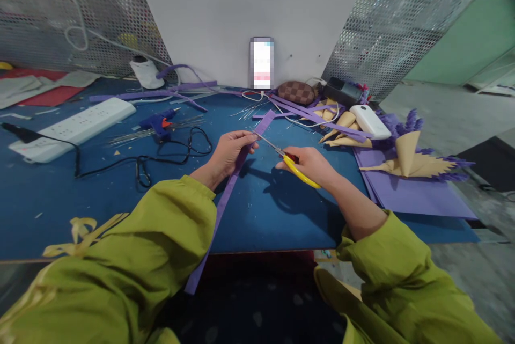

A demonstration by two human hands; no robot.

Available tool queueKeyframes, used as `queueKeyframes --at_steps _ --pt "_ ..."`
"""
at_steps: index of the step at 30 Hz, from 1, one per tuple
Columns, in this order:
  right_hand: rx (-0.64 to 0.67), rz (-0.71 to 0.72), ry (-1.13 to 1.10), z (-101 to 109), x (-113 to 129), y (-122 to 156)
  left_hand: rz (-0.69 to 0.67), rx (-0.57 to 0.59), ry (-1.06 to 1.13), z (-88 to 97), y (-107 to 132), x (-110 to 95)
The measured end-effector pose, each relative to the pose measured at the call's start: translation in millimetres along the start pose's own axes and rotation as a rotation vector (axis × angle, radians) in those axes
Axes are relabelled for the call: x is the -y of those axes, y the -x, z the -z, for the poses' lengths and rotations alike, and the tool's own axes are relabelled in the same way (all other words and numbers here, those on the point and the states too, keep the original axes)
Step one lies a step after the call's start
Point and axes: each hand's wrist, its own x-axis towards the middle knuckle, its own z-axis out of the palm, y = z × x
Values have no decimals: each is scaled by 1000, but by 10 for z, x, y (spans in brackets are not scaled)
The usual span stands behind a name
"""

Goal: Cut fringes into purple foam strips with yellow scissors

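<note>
So on the left there's a white power bar [76, 129] on the blue table [132, 215], then a blue glue gun [158, 123] with its black cord looping about in front of it. Next along is the left hand [232, 151], thumb and fingers clamped on a purple strip [227, 188] around mid-table, a bit short of its far end. Looks like a snipping step tbh: the scissors [300, 170] have their tips right up at the strip beside those fingers, but can't tell from here if they've actually bitten in. If that's it, the next move calls for a steady pinch, blades lined up across the strip, and the left thumb well out of the way. The strip's long axis runs near left to far right, more near-to-far than sideways; the far end points away, a touch right of the phone [262, 62], and the near end hangs past the table edge. Scissors point far left, yellow handle toward near right, and the right hand [311, 163] is closed around the handles. Over on the right, there's a white power bank [370, 121], then a tan paper cone [407, 153] lying over some purple sheets [422, 196]
</note>
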Motion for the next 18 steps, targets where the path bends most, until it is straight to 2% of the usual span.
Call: queueKeyframes --at_steps 18 --pt "21 -8 18 5 -25 -10 -90 9 -128 18 -2 21"
